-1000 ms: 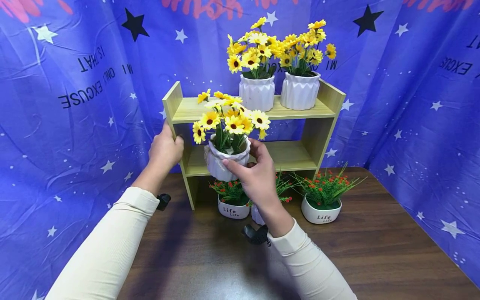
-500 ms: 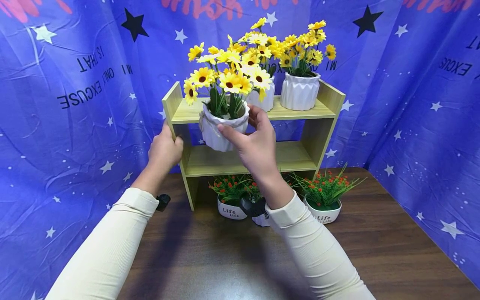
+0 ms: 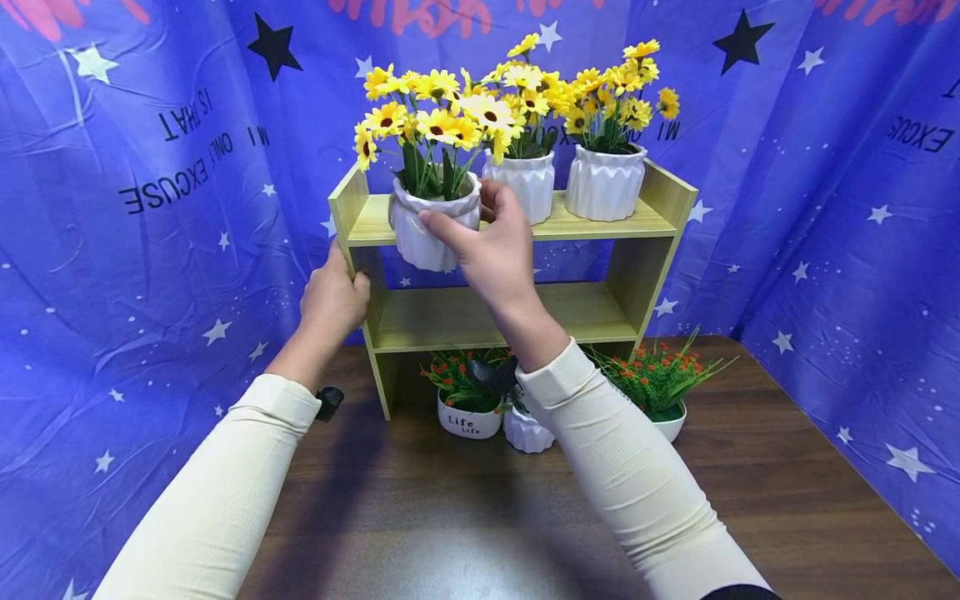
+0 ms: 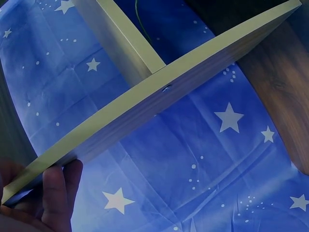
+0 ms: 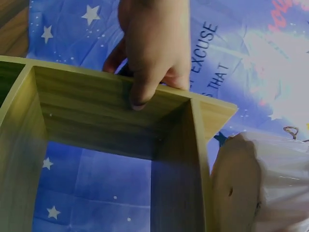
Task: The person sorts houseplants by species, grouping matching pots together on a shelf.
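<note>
My left hand grips the left side panel of a wooden shelf, thumb on the inner face. Its fingers curl round the panel edge in the left wrist view. My right hand holds a white ribbed flowerpot of yellow daisies, thumb on the front and fingers round the right side. That pot overlaps the left front edge of the top board in the head view. In the right wrist view the pot's underside shows beside the top board, tilted.
Two similar daisy pots, one in the middle and one at the right, stand on the top board. Below the shelf, on the brown table, are a white "Life" planter, a ribbed white pot and a red-flowered plant.
My right hand has raised the daisy flowerpot from in front of the middle board to the top board's level, and slightly left. The left hand has kept its grip on the side panel.
</note>
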The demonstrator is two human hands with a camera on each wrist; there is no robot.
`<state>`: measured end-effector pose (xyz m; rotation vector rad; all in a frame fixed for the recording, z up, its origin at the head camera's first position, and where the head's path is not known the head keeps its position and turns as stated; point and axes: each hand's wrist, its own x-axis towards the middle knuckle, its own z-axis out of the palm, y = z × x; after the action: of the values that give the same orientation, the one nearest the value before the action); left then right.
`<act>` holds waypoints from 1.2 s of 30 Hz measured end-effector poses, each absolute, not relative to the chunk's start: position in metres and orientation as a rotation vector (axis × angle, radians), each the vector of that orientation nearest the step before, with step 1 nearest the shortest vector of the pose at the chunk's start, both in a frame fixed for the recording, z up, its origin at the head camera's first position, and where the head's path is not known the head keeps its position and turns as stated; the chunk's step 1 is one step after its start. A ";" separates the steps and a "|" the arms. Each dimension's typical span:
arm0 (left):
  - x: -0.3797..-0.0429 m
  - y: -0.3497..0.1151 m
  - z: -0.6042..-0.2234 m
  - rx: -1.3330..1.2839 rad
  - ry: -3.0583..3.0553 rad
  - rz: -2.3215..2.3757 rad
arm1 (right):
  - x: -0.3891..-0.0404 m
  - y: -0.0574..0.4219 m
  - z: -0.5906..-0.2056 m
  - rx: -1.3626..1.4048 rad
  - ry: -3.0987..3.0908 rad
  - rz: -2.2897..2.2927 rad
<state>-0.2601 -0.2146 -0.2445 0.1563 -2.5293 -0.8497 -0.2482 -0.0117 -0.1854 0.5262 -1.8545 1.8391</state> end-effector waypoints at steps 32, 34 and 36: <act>-0.259 -0.216 -0.244 0.156 -2.539 -0.848 | -0.298 -0.030 -0.154 0.426 -2.333 1.524; -0.260 -0.216 -0.245 0.159 -2.545 -0.845 | -0.300 -0.031 -0.153 0.404 -2.361 1.514; -0.260 -0.216 -0.246 0.160 -2.547 -0.841 | -0.302 -0.033 -0.152 0.387 -2.386 1.489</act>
<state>-0.2604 -0.2164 -0.2457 0.1598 -2.5468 -0.8413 -0.3021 -0.0329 -0.1521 0.3873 -2.3856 1.4890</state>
